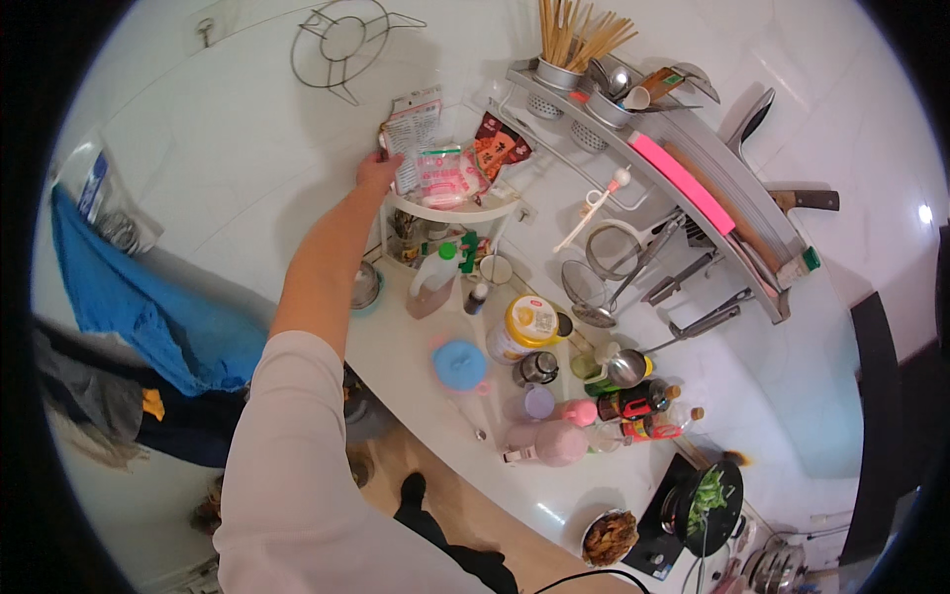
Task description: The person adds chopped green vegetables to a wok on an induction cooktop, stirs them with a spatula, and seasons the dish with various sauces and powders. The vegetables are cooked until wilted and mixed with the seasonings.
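My left hand (378, 169) reaches up to a white corner shelf (460, 213), its fingers closed at the left edge of a printed food packet (413, 122). The packet stands upright at the shelf's left side. Next to it are a clear bag with pink print (445, 174) and a dark red and orange packet (501, 145). The fingertips are partly hidden. My right hand is out of view. Below the shelf, a jug with a green cap (434, 282), a small dark bottle (476, 299) and a yellow-lidded tub (523, 327) stand on the counter.
A blue-lidded bowl (459, 364), a pink kettle (560, 443), cups and sauce bottles occupy the white counter (438, 438). A wok with greens (709, 508) sits on a black cooktop beside a bowl of browned food (610, 538). A metal wall rack (668, 163) holds chopsticks and utensils.
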Tool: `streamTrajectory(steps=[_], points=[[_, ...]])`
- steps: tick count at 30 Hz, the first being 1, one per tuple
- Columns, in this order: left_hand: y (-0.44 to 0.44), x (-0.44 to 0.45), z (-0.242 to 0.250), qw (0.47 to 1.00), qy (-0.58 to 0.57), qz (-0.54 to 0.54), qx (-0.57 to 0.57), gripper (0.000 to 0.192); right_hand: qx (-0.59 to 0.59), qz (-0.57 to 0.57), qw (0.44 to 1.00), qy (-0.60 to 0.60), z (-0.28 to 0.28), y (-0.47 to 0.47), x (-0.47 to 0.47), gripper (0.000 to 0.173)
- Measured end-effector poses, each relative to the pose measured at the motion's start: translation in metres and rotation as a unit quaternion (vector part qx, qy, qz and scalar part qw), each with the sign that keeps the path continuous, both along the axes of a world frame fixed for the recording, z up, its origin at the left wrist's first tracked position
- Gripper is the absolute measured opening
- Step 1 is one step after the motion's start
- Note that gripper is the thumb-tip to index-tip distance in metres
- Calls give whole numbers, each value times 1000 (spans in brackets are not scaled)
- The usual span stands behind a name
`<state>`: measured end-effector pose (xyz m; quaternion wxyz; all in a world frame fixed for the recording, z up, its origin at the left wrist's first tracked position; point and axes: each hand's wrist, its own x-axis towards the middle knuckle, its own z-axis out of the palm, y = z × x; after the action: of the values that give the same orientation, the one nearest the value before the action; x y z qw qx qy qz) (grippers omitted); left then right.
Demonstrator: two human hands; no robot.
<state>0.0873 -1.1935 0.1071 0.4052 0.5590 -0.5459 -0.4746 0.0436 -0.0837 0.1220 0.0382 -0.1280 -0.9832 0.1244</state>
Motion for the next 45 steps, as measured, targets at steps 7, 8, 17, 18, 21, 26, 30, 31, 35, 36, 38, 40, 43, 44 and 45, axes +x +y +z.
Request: streamTrajectory(steps=[7,8,17,18,21,26,30,31,35,36,38,40,43,44,45], points=[[16,33,27,915,-86,144,-368,23,40,70,990,-119,-35,-26,47,51],[22,37,38,897,-87,163,-402,20,44,79,988,-129,-40,-24,54,50],[178,104,79,851,-24,83,-519,9,-71,73,992,-79,-59,-48,73,34],[214,118,76,857,-12,39,-514,8,-229,130,965,14,-107,-24,49,35],[345,154,83,886,-73,-16,-458,18,-433,71,897,-40,-139,-46,25,41],[565,138,57,903,10,-189,-386,25,-581,186,765,-207,-80,-141,18,32],[755,101,32,897,137,-324,-269,26,-726,251,543,-339,-58,-127,34,64],[804,95,22,916,169,-333,-148,18,-795,236,442,-343,-67,-112,42,73],[958,65,12,847,252,-453,115,7,-876,155,347,-296,-69,-18,44,81],[982,59,11,836,242,-479,117,7,-882,141,356,-274,-65,11,38,82],[1019,40,13,824,183,-525,112,8,-895,95,372,-227,-55,62,24,80],[1035,17,19,799,196,-554,124,18,-886,86,412,-194,-34,100,11,79],[1037,-34,57,787,255,-558,69,27,-884,52,429,-180,-29,152,-8,76],[1032,-53,65,770,188,-608,55,29,-884,63,432,-168,-28,162,-16,75],[1027,-71,71,748,123,-651,41,30,-882,76,437,-156,-28,171,-24,74]])
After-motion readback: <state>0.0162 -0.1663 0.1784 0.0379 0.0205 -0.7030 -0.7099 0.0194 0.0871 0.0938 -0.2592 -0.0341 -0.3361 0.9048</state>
